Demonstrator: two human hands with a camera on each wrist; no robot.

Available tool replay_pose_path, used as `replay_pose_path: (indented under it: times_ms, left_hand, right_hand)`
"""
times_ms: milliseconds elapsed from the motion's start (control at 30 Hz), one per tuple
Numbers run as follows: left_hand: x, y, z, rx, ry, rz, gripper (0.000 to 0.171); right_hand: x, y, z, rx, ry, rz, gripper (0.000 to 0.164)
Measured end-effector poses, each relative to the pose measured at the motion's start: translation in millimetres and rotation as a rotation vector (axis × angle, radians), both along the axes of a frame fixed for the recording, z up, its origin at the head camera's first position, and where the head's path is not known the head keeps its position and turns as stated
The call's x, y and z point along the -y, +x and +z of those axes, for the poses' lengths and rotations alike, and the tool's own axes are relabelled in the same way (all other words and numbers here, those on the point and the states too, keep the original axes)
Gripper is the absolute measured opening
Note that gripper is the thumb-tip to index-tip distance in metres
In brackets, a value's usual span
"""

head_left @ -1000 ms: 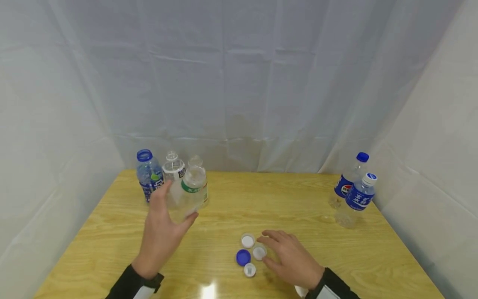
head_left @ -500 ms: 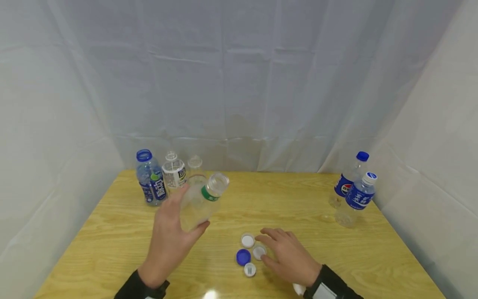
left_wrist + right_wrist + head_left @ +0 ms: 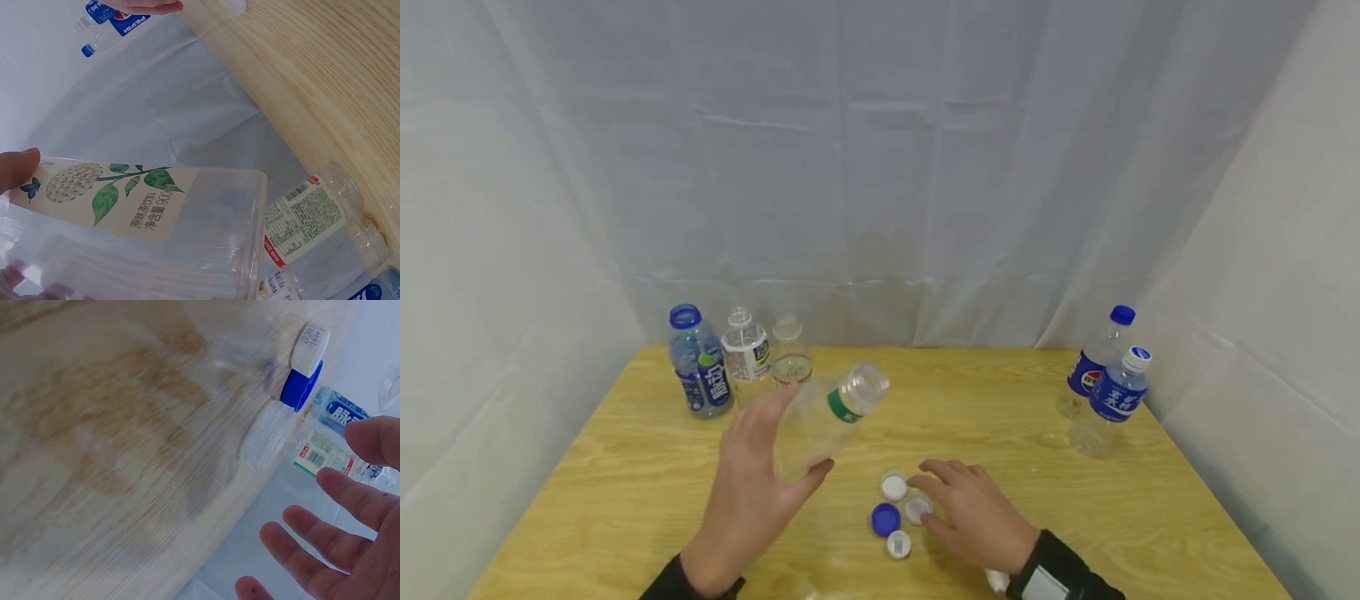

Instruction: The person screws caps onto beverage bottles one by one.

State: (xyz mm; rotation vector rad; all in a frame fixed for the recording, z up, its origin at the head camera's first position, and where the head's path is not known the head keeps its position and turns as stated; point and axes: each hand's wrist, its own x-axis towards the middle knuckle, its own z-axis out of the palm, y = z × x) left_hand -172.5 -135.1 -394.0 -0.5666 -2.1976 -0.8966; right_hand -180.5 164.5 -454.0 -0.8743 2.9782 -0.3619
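My left hand (image 3: pixel 748 492) grips a clear, wide-mouthed plastic bottle (image 3: pixel 812 429) with a green neck band and no cap. Its mouth leans to the right, above the table. In the left wrist view, the bottle's printed label (image 3: pixel 119 194) shows a flower and green leaves. My right hand (image 3: pixel 977 512), fingers spread and slightly bent, is beside several loose bottle caps. They are a white-centred cap (image 3: pixel 894 486), a translucent cap (image 3: pixel 918 508), a blue cap (image 3: pixel 885 519) and a small white cap (image 3: pixel 898 545). The right wrist view shows nothing between its fingers.
At the back left stand a bluish uncapped bottle (image 3: pixel 700 367), a white-labelled bottle (image 3: pixel 747 350) and another clear bottle (image 3: pixel 792 367). A blue-capped Pepsi bottle (image 3: pixel 1086 375) and a white-capped bottle (image 3: pixel 1117 396) stand right. A white object (image 3: pixel 997 579) shows under my right wrist.
My left hand has moved right and a little nearer with the bottle, whose mouth has tipped from nearly upright to the right. My right hand has stayed almost still by the caps.
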Motion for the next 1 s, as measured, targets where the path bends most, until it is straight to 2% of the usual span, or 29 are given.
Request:
replay_pose_path:
  times_ms: [267, 567, 1000]
  left_hand:
    - [-3.8, 5.0, -0.8, -0.003, -0.013, -0.012, 0.102]
    - [-7.6, 8.9, -2.6, 0.012, -0.042, 0.009, 0.105]
    - [-10.8, 9.8, -6.7, -0.056, -0.062, 0.029, 0.11]
  right_hand:
    - [3.4, -3.4, -2.5, -0.01, 0.009, 0.035, 0.042]
    - [3.8, -11.4, -8.7, 0.059, 0.002, 0.081, 0.041]
    - [4.3, -14.0, -9.7, 0.133, 0.008, 0.093, 0.041]
